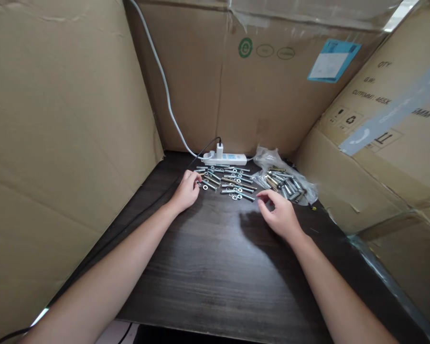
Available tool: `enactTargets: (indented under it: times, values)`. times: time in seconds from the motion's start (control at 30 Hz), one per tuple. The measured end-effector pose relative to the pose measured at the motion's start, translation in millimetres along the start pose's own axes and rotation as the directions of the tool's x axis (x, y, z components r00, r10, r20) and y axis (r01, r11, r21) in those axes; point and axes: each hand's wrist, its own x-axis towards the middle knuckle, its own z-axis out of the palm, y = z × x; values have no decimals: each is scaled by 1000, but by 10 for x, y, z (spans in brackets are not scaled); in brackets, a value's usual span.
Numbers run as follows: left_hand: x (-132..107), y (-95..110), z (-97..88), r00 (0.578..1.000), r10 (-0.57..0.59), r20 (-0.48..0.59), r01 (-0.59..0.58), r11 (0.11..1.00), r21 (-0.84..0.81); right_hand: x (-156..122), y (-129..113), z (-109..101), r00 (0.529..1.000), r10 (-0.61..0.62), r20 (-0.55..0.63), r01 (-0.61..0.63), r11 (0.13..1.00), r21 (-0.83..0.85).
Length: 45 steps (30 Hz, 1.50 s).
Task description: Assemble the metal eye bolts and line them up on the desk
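Observation:
My left hand (188, 189) is at the left edge of several long metal bolts (211, 179) laid out with washers (205, 187). Its fingers are curled together, and whatever they may hold is hidden. Just right of a second group of bolts and washers (240, 196), my right hand (278, 210) hovers over the dark table, thumb and forefinger apart with nothing between them. Some bolts are silver, others brass-coloured. Behind the right hand, a heap of metal sleeves or thick bolts (286, 184) lies on a clear plastic bag (306, 191).
A white power strip (229, 159) with a plugged-in adapter (220, 150) lies at the back. Its white cable (166, 91) runs up the rear cardboard (193, 71); a black cable (143, 210) crosses the table's left side. Cardboard walls stand left and right of the dark wooden table (215, 267).

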Motion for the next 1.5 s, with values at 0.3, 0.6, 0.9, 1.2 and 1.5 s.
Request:
enactTargets:
  times: [0.3, 0.6, 0.9, 1.2, 1.5]
  values:
    - [9, 5, -28, 996, -64, -56, 63, 998, -12, 5, -31, -38, 999, 11, 48, -12, 1000, 14]
    - [3, 3, -21, 994, -94, -53, 92, 995, -44, 10, -22, -44, 998, 13, 61, -13, 1000, 14]
    - [-11, 58, -59, 996, -16, -82, 15, 1000, -11, 32, 116, -66, 999, 45, -1, -45, 998, -31]
    - [-30, 92, -46, 998, 65, -25, -68, 990, -127, 35, 877, -326, 913, 302, -274, -381, 873, -306]
    - [-27, 78, -51, 996, 91, -10, -91, 988, -128, -50, 1167, -419, 847, 407, -342, -521, 760, -388]
